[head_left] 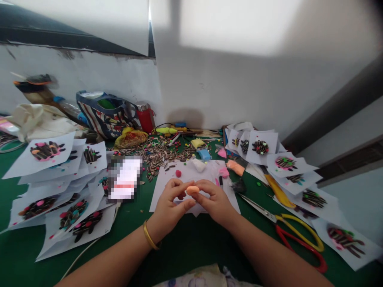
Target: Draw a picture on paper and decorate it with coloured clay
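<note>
A small piece of soft orange modelling clay [193,190] is held up between my two hands over the white paper [161,187]. My right hand [216,201] pinches it between thumb and index finger. From the other side, my left hand [170,201] has its index fingertip against the clay and its thumb just below, the other fingers curled. On the paper behind my hands lie a red clay ball [178,173], a white clay lump [199,165] and pink clay [224,172]. A black marker [221,182] sits by my right hand.
Sheets with striped seed pictures lie in stacks at left [60,175] and right [295,163]. Large scissors [275,218] rest at right; a phone [125,177] with a cable lies left. Behind are loose sunflower seeds [163,149], a packet of orange clay [236,167] and a red flask [145,118].
</note>
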The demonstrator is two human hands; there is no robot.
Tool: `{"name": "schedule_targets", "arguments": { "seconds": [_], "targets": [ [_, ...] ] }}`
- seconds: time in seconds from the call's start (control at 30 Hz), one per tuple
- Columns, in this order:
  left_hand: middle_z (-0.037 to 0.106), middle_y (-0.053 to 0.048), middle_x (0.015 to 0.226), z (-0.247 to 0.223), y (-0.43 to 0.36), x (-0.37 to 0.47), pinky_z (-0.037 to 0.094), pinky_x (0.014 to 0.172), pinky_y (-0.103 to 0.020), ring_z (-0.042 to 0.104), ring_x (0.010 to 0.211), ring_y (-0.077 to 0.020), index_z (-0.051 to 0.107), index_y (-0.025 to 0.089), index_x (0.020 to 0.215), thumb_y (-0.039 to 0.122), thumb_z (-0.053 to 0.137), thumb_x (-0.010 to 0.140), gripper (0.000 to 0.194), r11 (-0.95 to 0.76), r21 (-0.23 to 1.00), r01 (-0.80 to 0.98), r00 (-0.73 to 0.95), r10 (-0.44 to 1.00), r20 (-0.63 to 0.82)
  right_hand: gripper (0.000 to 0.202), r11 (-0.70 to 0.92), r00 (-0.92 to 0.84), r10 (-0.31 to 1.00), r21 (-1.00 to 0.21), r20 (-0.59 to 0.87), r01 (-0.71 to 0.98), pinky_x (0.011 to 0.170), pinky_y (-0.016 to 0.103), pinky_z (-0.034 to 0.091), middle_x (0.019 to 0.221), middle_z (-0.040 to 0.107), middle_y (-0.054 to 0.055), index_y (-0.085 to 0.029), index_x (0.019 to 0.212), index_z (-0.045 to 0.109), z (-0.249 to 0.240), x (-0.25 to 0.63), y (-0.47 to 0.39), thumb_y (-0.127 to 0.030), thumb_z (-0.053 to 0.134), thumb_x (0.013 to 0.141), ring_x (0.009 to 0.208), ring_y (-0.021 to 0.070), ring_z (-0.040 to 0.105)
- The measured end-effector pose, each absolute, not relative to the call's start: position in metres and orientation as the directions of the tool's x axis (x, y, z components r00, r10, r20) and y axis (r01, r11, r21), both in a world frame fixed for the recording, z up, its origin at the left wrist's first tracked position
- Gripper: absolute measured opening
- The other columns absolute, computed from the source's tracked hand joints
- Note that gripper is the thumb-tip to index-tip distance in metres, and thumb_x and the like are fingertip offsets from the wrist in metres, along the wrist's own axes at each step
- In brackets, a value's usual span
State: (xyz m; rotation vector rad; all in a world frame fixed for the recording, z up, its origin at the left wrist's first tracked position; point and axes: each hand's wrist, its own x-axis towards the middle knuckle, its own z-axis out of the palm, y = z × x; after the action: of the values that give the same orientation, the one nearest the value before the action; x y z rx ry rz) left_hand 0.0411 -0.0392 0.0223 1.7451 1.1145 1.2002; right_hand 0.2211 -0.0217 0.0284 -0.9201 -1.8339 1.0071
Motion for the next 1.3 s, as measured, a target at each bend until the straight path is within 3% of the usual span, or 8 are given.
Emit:
{"name": "schedule_targets", "arguments": {
  "seconds": [0.1, 0.2, 0.33, 0.6, 0.8, 1.03, 1.2, 1.3],
  "targets": [
    [0.055, -0.004, 0.102, 0.0211, -0.0395, 0.0414, 0.050, 0.079, -0.032, 0.056, 0.087, -0.0167, 0.061, 0.031, 0.127, 0.039, 0.070, 0.082, 0.047, -0.388, 0.878, 0.279, 0.176, 0.920, 0.350, 0.011, 0.456, -0.383, 0.862, -0.840, 0.334, 0.293, 0.088, 0.033, 0.047, 0.093, 0.068, 0.003, -0.025, 0.094, 0.072, 0.0300, 0.2208, -0.0231, -0.024, 0.064, 0.087, 0.094, 0.0185, 0.062],
    [0.058, -0.003, 0.090, 0.0219, -0.0388, 0.0419, 0.048, 0.078, -0.030, 0.057, 0.085, -0.0162, 0.074, 0.026, 0.100, 0.033, 0.066, 0.086, 0.017, -0.406, 0.852, 0.330, 0.184, 0.913, 0.363, 0.012, 0.501, -0.385, 0.848, -0.789, 0.365, 0.356, 0.086, 0.033, 0.047, 0.091, 0.068, 0.004, -0.022, 0.089, 0.071, 0.0291, 0.2193, -0.0253, -0.016, 0.064, 0.082, 0.092, 0.0192, 0.061],
    [0.058, -0.002, 0.082, 0.0247, -0.0378, 0.0417, 0.048, 0.074, -0.029, 0.057, 0.079, -0.0150, 0.072, 0.021, 0.082, 0.033, 0.069, 0.084, 0.012, -0.396, 0.873, 0.284, 0.099, 0.918, 0.385, 0.020, 0.477, -0.405, 0.852, -0.810, 0.331, 0.340, 0.089, 0.035, 0.047, 0.099, 0.068, 0.004, -0.023, 0.100, 0.069, 0.0279, 0.2191, -0.0262, -0.020, 0.069, 0.080, 0.097, 0.0203, 0.061],
    [0.061, -0.005, 0.099, 0.0209, -0.0380, 0.0407, 0.048, 0.080, -0.031, 0.058, 0.089, -0.0177, 0.066, 0.023, 0.110, 0.034, 0.070, 0.082, 0.030, -0.356, 0.911, 0.211, 0.145, 0.933, 0.331, 0.015, 0.468, -0.432, 0.847, -0.820, 0.310, 0.328, 0.088, 0.036, 0.047, 0.096, 0.070, 0.004, -0.026, 0.099, 0.070, 0.0304, 0.2211, -0.0247, -0.028, 0.057, 0.091, 0.096, 0.0199, 0.062],
    [0.059, -0.002, 0.079, 0.0238, -0.0371, 0.0408, 0.046, 0.073, -0.028, 0.057, 0.078, -0.0153, 0.069, 0.019, 0.079, 0.032, 0.068, 0.085, 0.014, -0.374, 0.883, 0.282, 0.129, 0.927, 0.352, 0.005, 0.493, -0.419, 0.848, -0.770, 0.323, 0.405, 0.082, 0.034, 0.046, 0.087, 0.067, 0.003, -0.022, 0.087, 0.065, 0.0301, 0.2181, -0.0277, -0.023, 0.060, 0.086, 0.088, 0.0196, 0.060],
    [0.062, -0.004, 0.097, 0.0207, -0.0350, 0.0405, 0.047, 0.079, -0.031, 0.058, 0.087, -0.0171, 0.067, 0.022, 0.107, 0.033, 0.067, 0.085, 0.025, -0.361, 0.898, 0.251, 0.173, 0.930, 0.325, 0.007, 0.469, -0.413, 0.861, -0.774, 0.296, 0.424, 0.081, 0.034, 0.045, 0.088, 0.067, 0.003, -0.022, 0.087, 0.063, 0.0281, 0.2199, -0.0275, -0.026, 0.058, 0.088, 0.088, 0.0197, 0.060],
    [0.062, -0.003, 0.078, 0.0252, -0.0358, 0.0404, 0.046, 0.073, -0.030, 0.057, 0.077, -0.0166, 0.070, 0.019, 0.078, 0.035, 0.066, 0.086, 0.018, -0.322, 0.902, 0.287, 0.126, 0.946, 0.298, 0.007, 0.467, -0.404, 0.866, -0.767, 0.295, 0.441, 0.080, 0.034, 0.045, 0.088, 0.066, 0.003, -0.022, 0.087, 0.063, 0.0282, 0.2195, -0.0290, -0.029, 0.063, 0.086, 0.087, 0.0201, 0.059],
    [0.063, -0.004, 0.082, 0.0264, -0.0356, 0.0399, 0.048, 0.076, -0.031, 0.059, 0.081, -0.0173, 0.072, 0.019, 0.082, 0.035, 0.062, 0.088, 0.019, -0.287, 0.929, 0.233, 0.120, 0.957, 0.266, 0.013, 0.456, -0.441, 0.854, -0.806, 0.277, 0.377, 0.084, 0.034, 0.045, 0.096, 0.068, 0.003, -0.024, 0.097, 0.065, 0.0291, 0.2197, -0.0280, -0.034, 0.061, 0.090, 0.093, 0.0193, 0.060]
  ]
}}
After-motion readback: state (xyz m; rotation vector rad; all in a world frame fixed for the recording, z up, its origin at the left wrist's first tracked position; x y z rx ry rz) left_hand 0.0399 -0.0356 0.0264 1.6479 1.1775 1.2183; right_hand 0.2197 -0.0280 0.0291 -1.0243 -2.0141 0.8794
